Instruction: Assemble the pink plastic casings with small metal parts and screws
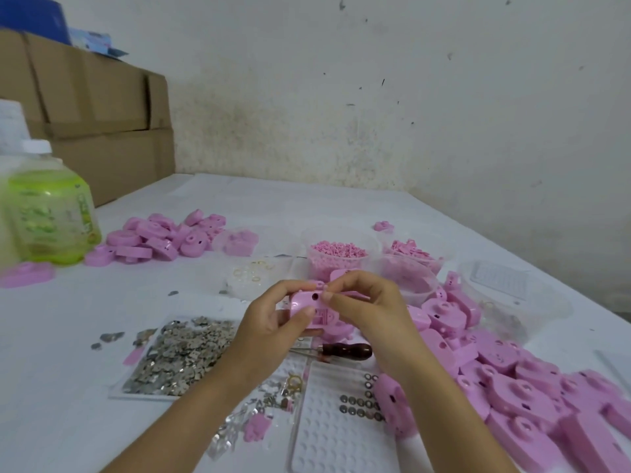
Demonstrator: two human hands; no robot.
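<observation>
Pink plastic all round; the held casing (309,310) is up off the white table (51,336), at centre, just in front of the tubs. The left hand (269,322) grips it from the left, thumb across its face and fingers curled under. The right hand (368,305) pinches thumb and forefinger together on the casing's top edge; I can't tell whether they hold any small part.

Containers:
- The clear tub (341,269) behind the hands is full of tiny pink pieces.
- The second tub (433,264), to its right, holds flat pink pieces.
- The small tub (222,242) at back left holds a few pink parts.
- The flat clear tray (136,396) by the left forearm is heaped with small metal parts (177,356), some spilled beside it.
- The white dimpled tray (327,438) sits between the forearms, with dark washers (362,402) at its right edge.

The green bottle (51,220) at far left has a white cap and a label too blurred to read.

A wooden-handled tool (348,349) lies under the wrists, partly hidden. One casing pile (512,380) runs along the right, touching the right forearm. Another pile (160,240) lies at back left. Cardboard boxes (85,97) stand against the wall.
</observation>
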